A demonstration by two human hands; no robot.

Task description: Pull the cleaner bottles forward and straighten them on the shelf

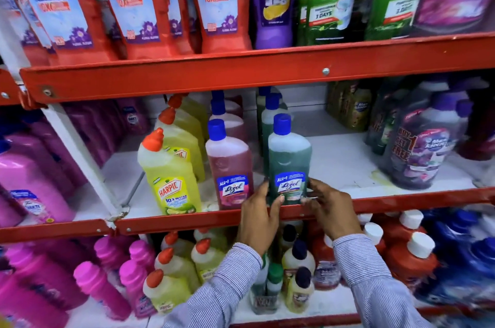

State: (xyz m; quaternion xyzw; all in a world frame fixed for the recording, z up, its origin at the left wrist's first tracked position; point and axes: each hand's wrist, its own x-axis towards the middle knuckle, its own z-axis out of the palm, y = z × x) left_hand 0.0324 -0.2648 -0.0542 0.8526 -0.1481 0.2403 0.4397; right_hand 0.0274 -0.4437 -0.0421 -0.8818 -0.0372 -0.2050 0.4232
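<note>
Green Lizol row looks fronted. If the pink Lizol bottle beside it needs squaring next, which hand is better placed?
Left, probably. The left hand sits on the green bottle's left side, right next to the pink bottle. The right hand is on the far side and would have to cross over.

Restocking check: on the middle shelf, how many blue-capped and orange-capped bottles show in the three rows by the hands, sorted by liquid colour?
Yellow Harpic bottles, orange caps: 4
Pink Lizol bottles, blue caps: 3
Green Lizol bottles, blue caps: 3
Total: 10
</note>
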